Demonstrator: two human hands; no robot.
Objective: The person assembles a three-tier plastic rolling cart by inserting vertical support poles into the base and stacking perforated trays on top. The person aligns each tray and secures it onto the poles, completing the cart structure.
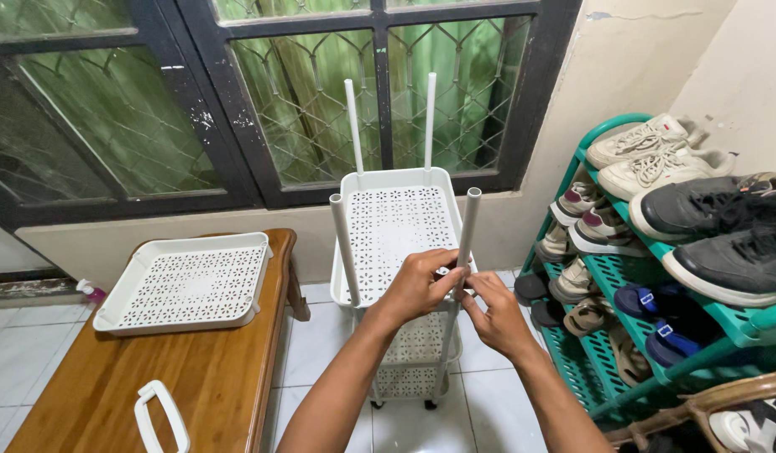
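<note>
Pinching grey pole (467, 226), both hands (459, 298) raised, fingers curled

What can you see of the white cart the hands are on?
The cart is white, plastic-looking, with perforated flower-pattern trays stacked on four pale poles. The top tray tilts toward the camera; lower tiers show beneath, down to small dark casters on the tiled floor. Two rear poles stick up thin, two front ones are thicker tubes. The left hand and right hand both grip the front right pole. It stands below the window.
</note>
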